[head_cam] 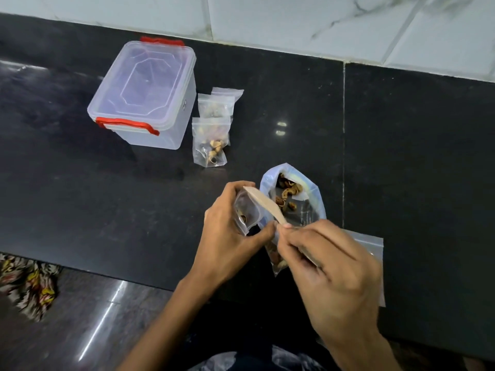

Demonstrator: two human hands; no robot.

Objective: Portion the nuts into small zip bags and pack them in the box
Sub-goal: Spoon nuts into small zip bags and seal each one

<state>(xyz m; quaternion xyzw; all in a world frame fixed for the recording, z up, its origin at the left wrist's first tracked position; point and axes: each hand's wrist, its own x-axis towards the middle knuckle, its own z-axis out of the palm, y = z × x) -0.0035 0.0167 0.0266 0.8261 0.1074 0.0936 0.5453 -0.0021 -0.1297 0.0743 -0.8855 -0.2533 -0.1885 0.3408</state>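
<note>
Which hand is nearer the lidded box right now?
Left. The left hand, holding a small zip bag, sits below and right of the clear box; the right hand, holding a wooden spoon, is farther right and lower.

I work on a dark polished stone counter (pixel 80 183), a thin pale seam (pixel 343 145) running across it to my right and a small glint of light (pixel 280 128) on its surface. Behind it rises a white marble-veined tiled wall (pixel 294 20). Down at my left lies a crumpled patterned cloth (pixel 29 285) on the glossy floor (pixel 93 317)
</note>
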